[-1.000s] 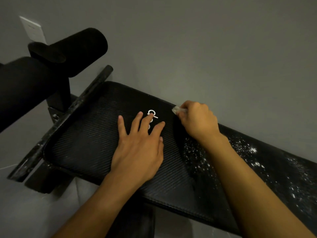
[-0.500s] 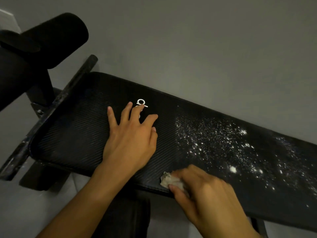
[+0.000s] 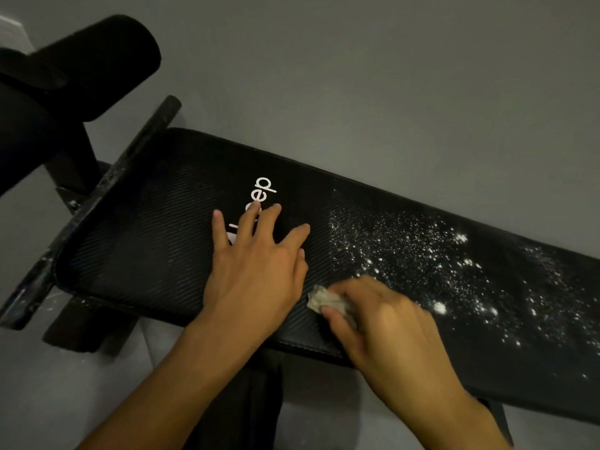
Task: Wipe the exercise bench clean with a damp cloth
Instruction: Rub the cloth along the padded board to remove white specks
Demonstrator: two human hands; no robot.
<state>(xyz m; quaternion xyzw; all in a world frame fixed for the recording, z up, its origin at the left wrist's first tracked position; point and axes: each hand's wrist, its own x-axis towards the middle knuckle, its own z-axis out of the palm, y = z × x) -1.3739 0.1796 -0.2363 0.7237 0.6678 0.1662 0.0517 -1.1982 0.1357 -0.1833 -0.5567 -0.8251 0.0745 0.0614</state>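
1. Left hand (image 3: 256,271) lies flat, fingers spread, on the bench pad (image 3: 146,241) (partly covering white lettering).
2. Right hand (image 3: 383,323) grasps a crumpled cloth (image 3: 326,300) at the pad's near edge, beside white specks (image 3: 422,251).

Blk bench (image 3: 146,248) w/ white powder (image 3: 418,251)

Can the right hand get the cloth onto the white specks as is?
Likely yes: the right hand grips the cloth beside the white specks, nothing lies between, the left hand rests flat away from them.
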